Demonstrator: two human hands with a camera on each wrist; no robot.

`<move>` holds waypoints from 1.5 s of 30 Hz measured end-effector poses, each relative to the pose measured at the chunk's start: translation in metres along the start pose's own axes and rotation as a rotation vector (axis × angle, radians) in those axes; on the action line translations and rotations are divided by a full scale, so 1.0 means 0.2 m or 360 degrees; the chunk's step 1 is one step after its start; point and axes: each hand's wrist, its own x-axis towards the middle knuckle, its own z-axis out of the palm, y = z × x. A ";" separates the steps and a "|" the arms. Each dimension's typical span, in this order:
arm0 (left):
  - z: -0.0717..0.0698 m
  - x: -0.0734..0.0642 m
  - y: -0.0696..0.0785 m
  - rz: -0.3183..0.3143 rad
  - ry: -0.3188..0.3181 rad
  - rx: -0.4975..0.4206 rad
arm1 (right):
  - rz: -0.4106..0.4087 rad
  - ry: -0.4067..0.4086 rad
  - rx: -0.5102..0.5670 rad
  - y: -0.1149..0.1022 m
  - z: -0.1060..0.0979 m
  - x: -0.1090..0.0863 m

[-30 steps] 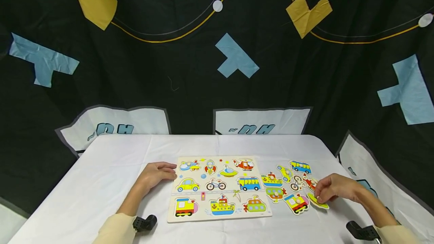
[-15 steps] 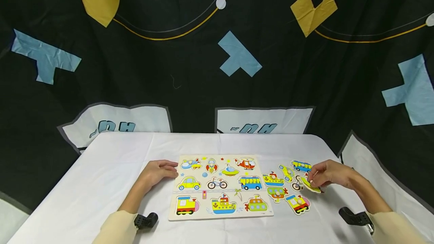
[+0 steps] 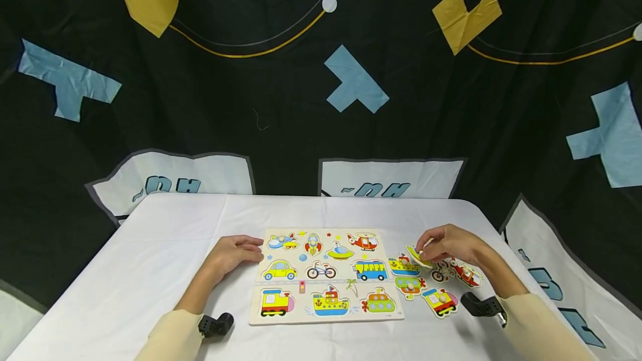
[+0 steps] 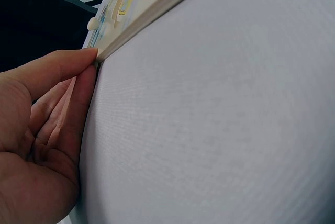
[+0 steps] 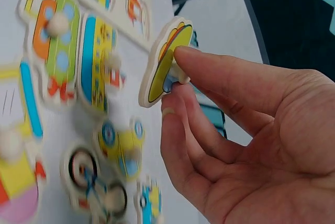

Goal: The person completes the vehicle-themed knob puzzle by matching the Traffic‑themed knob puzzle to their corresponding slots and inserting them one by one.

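Observation:
A wooden puzzle board (image 3: 326, 294) printed with vehicles lies flat on the white table. At its left edge is my left hand (image 3: 233, 258); in the left wrist view thumb and finger (image 4: 78, 109) meet at the board's edge and pinch it. My right hand (image 3: 446, 244) holds a yellow-green flying saucer puzzle piece (image 5: 170, 62) by its knob, tilted and raised over the other loose pieces. Below and around it lie the ship piece (image 3: 403, 265), the submarine piece (image 3: 408, 287), the bicycle piece (image 3: 440, 273) and the helicopter piece (image 3: 466, 273).
A train piece (image 3: 441, 302) lies nearest the front among the loose pieces. The car piece (image 5: 123, 145) and the bus piece (image 5: 152, 203) show in the right wrist view. Behind the table (image 3: 175, 249) hangs a dark curtain (image 3: 281, 127).
My right hand has lifted the flying saucer piece and carried it left and farther back, over the loose pieces, uncovering the helicopter piece. My left hand stays at the board's edge.

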 end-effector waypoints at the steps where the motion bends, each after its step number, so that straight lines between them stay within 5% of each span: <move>1: 0.00 0.00 0.00 0.0003 -0.0002 0.0003 | 0.0006 0.0008 0.0000 -0.02 0.01 0.02; 19: 0.00 0.00 -0.01 -0.0007 0.0021 0.0011 | -0.0138 0.0128 -0.0041 -0.20 0.30 0.29; 45: 0.00 0.00 0.00 0.0019 0.0009 0.0018 | -0.0109 0.0339 -0.0165 -0.31 0.60 0.50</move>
